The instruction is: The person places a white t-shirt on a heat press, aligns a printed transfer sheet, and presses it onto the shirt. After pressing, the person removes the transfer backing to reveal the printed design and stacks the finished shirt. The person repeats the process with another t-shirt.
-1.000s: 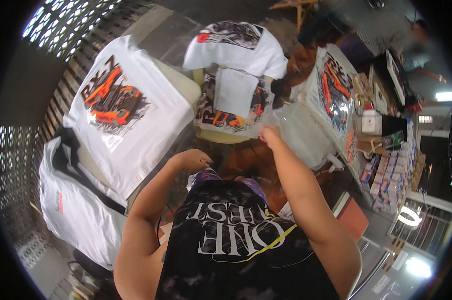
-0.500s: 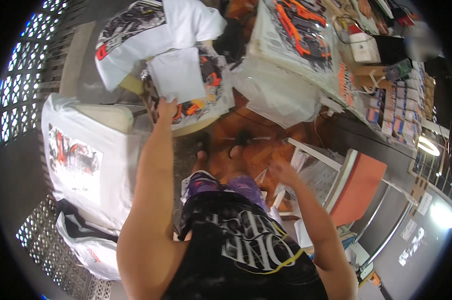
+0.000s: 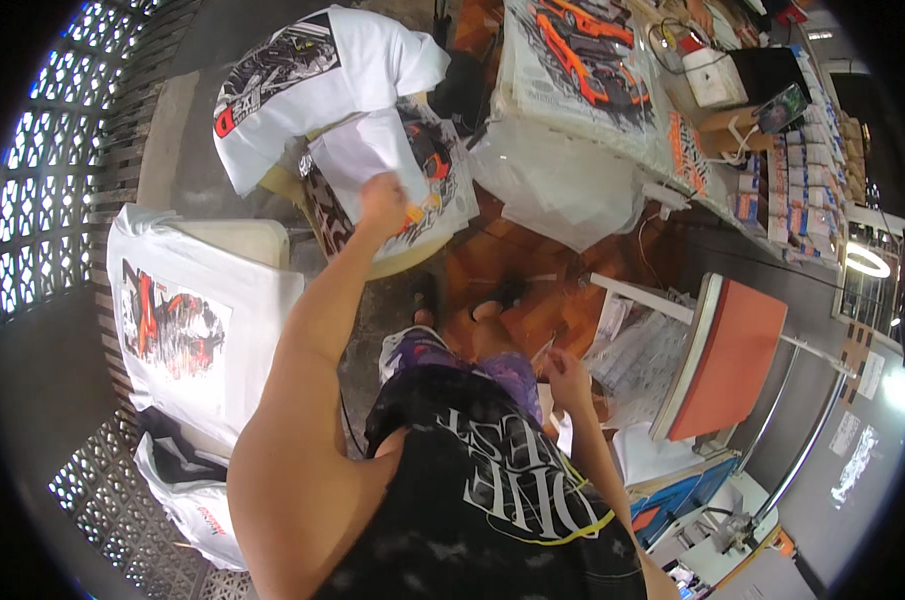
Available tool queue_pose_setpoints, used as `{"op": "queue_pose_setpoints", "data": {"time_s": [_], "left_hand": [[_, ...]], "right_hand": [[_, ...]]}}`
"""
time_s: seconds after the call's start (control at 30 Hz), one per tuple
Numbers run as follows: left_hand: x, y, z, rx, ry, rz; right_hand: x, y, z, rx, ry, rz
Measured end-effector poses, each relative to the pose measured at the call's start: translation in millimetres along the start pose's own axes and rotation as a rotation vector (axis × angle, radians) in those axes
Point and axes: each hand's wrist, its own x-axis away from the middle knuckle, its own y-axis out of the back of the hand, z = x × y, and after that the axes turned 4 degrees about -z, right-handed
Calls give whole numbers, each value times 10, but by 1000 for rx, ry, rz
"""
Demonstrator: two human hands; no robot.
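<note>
White sheet (image 3: 350, 160): lying far, left of centre, over a printed sheet (image 3: 450, 170), presumably using the yellow chair (image 3: 412, 262) for flat support. Left hand (image 3: 382, 202): overlapping its near edge, fingers' grip impossible to tell. Right hand (image 3: 568, 380): hanging apart, fingers looking narrow, contents unclear.

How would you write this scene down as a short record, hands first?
Left hand: at the white sheet; grip unclear
Right hand: near the patterned shorts; grip unclear
Beneath sheet: car print on a pale yellow seat
Picture's left: white printed cloth over a pale board
Picture's right: orange-red panel
</note>
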Motion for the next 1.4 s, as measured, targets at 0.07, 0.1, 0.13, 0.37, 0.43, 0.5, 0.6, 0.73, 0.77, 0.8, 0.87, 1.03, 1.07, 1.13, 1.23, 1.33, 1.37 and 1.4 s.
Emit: {"op": "queue_pose_setpoints", "data": {"time_s": [0.07, 0.1, 0.13, 0.37, 0.43, 0.5, 0.6, 0.73, 0.77, 0.8, 0.87, 1.03, 1.07, 1.13, 1.23, 1.33, 1.37, 1.4], "left_hand": [[206, 36, -618, 109, -413, -1], [407, 74, -961, 258, -547, 7], [591, 154, -1268, 82, -682, 105], [1576, 552, -2364, 724, -182, 1247], [1679, 372, -2590, 777, 74, 1358], [1722, 150, -2913, 717, -114, 1180], [1710, -113, -3557, 653, -141, 1117], [1750, -268, -4378, 867, -577, 1176], [1766, -320, -4559, 936, -658, 1329], [1805, -369, -4723, 1005, -734, 1482], [1944, -458, -5001, 995, -728, 1730], [1944, -744, -5657, 1053, -678, 1616], [1851, -790, -5779, 1002, -681, 1561], [1644, -904, -6030, 1006, -717, 1516], [1259, -1076, -6447, 748, -1174, 1464], [968, -1210, -6730, 342, -1354, 1515], [879, -1269, -6796, 165, -1333, 1485], [754, -1306, -6861, 38, -1319, 1453]], "right_hand": [[-81, -22, 210, 59, 16, -7], [-133, -2, 288, 49, 38, -25], [-208, 22, 352, -88, 86, -72], [-324, 648, 412, -1014, -196, 112], [-128, 747, 387, -641, -135, -64], [10, 839, 363, -819, -20, -220], [210, 1119, 281, -856, 138, -594], [733, 1849, 22, -677, 355, -868], [899, 1957, -29, -702, 418, -956], [1047, 2043, -73, -701, 464, -1020], [1393, 2170, -180, -1049, 526, -851], [1831, 2210, -291, -1117, 557, -981], [1870, 2211, -298, -1085, 486, -1006], [1967, 2245, -317, -1032, 379, -1026], [2086, 2283, -296, -795, -8, -1190], [2120, 2301, -269, -581, -332, -1402], [2105, 2305, -268, -548, -427, -1448], [2063, 2308, -281, -528, -479, -1500]]}}
